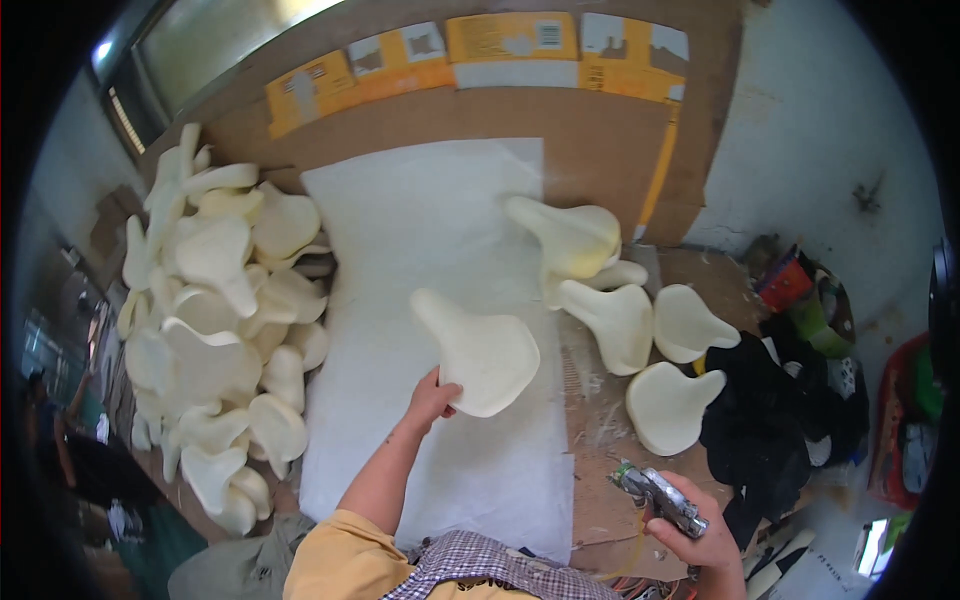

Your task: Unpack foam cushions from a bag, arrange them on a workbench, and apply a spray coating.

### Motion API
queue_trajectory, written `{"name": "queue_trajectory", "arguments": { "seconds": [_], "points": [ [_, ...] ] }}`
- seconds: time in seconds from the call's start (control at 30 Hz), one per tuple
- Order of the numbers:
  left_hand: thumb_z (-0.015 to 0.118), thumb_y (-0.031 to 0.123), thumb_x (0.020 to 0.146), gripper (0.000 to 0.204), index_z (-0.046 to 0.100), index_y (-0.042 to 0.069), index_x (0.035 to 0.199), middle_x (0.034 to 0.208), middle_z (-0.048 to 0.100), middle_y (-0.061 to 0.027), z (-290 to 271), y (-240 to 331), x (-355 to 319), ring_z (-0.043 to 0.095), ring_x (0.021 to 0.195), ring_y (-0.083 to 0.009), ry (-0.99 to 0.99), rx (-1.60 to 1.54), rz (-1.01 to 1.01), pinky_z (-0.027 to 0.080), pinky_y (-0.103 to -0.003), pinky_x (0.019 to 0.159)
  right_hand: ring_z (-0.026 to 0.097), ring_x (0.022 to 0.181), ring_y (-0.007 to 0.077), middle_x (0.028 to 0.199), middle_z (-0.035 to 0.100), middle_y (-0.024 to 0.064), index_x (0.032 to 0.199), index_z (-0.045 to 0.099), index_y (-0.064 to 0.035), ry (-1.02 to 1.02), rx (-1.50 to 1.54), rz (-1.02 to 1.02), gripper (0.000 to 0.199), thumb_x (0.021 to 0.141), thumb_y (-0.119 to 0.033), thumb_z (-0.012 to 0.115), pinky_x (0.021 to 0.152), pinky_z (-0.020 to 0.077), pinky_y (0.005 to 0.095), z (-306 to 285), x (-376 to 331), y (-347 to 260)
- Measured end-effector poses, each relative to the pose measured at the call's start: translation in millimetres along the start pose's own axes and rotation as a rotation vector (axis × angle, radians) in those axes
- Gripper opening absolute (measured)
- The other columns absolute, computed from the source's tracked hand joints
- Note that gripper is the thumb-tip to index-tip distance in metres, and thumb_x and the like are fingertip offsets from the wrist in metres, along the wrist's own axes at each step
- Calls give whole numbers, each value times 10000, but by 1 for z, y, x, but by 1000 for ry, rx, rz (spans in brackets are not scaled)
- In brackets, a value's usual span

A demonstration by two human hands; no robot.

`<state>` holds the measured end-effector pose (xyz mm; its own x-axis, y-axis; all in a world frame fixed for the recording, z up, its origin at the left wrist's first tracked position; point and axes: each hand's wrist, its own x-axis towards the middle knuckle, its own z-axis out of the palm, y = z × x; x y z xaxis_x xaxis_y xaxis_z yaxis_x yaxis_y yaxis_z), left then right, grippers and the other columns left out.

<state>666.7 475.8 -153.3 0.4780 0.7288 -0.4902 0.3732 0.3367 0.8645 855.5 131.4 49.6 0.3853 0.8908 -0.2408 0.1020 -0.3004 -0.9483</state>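
My left hand [433, 398] is closed on the near left edge of a cream foam bicycle saddle pad [485, 352]. The pad is held over a white sheet [390, 240], its narrow nose pointing away to the left. At the lower right, my right hand [700, 535] grips a metal spray gun [664, 500], with green stains around its nozzle. A thin yellow hose [637, 545] hangs below the gun. My fingers partly hide the gun's handle.
Many similar foam pads are heaped in a pile [215, 310] on the left. Several more pads [675, 405] lie right of the sheet. Beyond them are dark cloth [760, 420] and a red container [785, 280]. A taped cardboard panel [400, 120] stands at the back.
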Motion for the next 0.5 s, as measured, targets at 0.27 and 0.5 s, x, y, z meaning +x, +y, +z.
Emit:
{"name": "queue_trajectory", "arguments": {
  "seconds": [0.27,0.5],
  "points": [
    [536,134,701,406,539,52,1099,792,587,-73,-40,-12,-33,520,565,-136,11,100,11,427,-263,476,594,690,131,801,621,102,1209,470,16,-80,13,-265,549,727,-107,702,618,467,240,26,9,-15],
    [553,152,688,394,552,49,1069,754,580,-77,-92,-64,-52,526,526,-154,2,102,-161,438,-278,459,598,711,154,795,610,107,1244,422,37,-93,130,-224,585,739,-108,679,655,485,278,43,4,3]
  ]
}}
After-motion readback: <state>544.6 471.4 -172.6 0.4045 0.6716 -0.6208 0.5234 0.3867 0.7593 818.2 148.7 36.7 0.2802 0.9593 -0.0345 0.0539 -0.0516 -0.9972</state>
